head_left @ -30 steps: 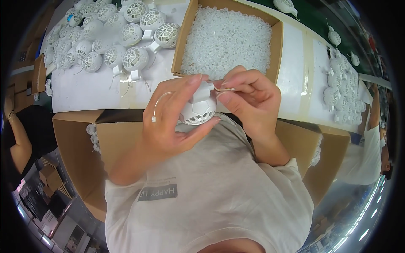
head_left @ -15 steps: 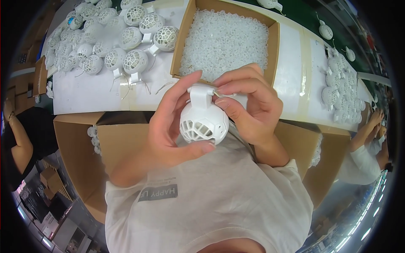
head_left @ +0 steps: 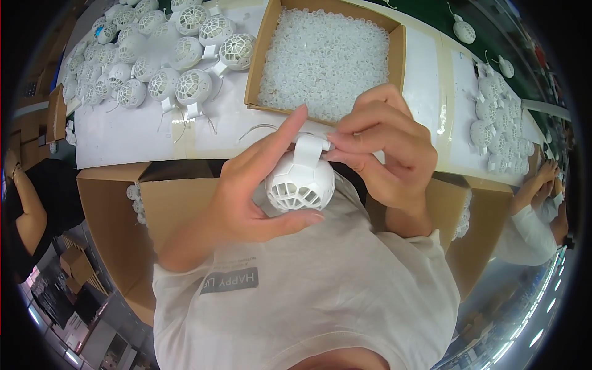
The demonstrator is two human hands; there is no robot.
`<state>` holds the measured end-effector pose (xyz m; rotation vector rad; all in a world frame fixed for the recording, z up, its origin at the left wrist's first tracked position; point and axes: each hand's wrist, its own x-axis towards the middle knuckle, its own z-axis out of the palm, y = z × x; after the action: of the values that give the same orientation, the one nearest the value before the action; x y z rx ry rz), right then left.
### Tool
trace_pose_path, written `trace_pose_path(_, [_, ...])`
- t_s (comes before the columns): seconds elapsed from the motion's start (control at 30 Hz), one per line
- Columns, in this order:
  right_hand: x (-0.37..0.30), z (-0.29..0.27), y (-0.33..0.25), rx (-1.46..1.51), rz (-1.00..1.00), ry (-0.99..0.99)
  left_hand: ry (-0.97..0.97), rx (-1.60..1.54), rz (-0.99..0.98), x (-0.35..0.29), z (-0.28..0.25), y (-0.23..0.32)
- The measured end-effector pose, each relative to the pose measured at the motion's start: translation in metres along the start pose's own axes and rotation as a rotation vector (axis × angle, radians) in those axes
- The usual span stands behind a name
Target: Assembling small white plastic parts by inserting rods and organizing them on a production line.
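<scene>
A white round plastic cage ball point(head_left: 300, 185) with a flat tab on top sits close to my chest. My left hand point(head_left: 253, 188) cradles it from the left and below, thumb under it and forefinger reaching up past the tab. My right hand point(head_left: 385, 151) pinches the tab from the right with fingertips. A thin wire loop point(head_left: 259, 128) curves out from behind my left forefinger.
An open cardboard box point(head_left: 259, 55) of small clear white pieces stands on the white table point(head_left: 123, 132). Several finished cage balls point(head_left: 179, 43) lie at the far left, more at the right point(head_left: 493, 123). Cardboard boxes point(head_left: 117, 209) flank me. Other people sit left point(head_left: 28, 209) and right point(head_left: 536, 209).
The ball has turned so its tab points up, and both hands have lowered it slightly toward my chest. My right fingers have moved from a thin wire onto the tab.
</scene>
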<state>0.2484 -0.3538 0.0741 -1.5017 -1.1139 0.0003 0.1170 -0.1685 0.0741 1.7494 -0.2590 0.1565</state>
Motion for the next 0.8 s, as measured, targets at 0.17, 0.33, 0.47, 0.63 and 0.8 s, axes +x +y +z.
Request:
trace_pose_path(0.17, [0.014, -0.009, 0.007, -0.300, -0.274, -0.097, 0.031, 0.019, -0.086, 0.003, 0.002, 0.004])
trace_pose_path(0.33, [0.019, -0.007, 0.009, -0.383, -0.203, -0.202, 0.045, 0.293, -0.129, 0.007, 0.007, 0.011])
trace_pose_path(0.47, [0.020, 0.008, 0.017, 0.031, -0.034, -0.252, 0.066, 0.254, -0.197, -0.005, -0.007, 0.022])
trace_pose_path(0.63, [0.024, 0.017, 0.028, -0.005, 0.053, -0.191, 0.170, 0.326, -0.626, -0.086, -0.096, 0.061])
trace_pose_path(0.8, [0.018, 0.015, 0.054, -0.675, 0.258, -0.261, 0.337, 0.956, -1.168, -0.180, -0.134, 0.105])
